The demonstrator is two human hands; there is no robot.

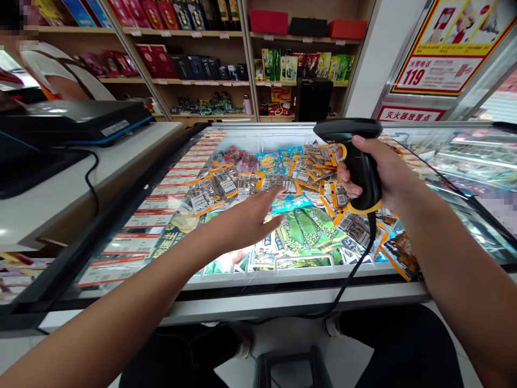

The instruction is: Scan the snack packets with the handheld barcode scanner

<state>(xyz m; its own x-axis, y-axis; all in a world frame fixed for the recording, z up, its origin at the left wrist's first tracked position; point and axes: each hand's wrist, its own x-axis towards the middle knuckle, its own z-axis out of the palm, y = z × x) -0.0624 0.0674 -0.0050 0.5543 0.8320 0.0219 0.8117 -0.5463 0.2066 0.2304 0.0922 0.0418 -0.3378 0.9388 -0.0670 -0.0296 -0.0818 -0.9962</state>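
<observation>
You are clenching your right grip [393, 170] around the handle of a black barcode scanner [365, 170] with yellow trim, your thumb resting near the scanner's head and your other fingers curling round the handle. You are holding the scanner upright over the right part of a glass-topped chest [283, 304], and its black cable [355, 267] is running down from the handle and over the chest's front edge. Your left grip [256, 218] is released: the fingers are extending forward, the thumb is standing apart below them, and the whole of it is hovering about the middle of the chest; you cannot tell from here whether the fingertips are touching anything. Silvery packets with orange edges [208, 195] are lying to the left of that grip, and more orange-edged packets [357, 229] are spreading around and beneath the scanner, overlapping one another. Green packets [309, 229] are lying nearer to you, between your two forearms. A column of price labels [139, 222] is running along the chest's left side. Further left, a black machine [81, 121] is sitting on a white worktop [137, 143], and another person [75, 70] is standing beyond it. Shelves [194, 33] full of boxes and bags are lining the back, and a grey stool [288, 364] is showing between your legs.
</observation>
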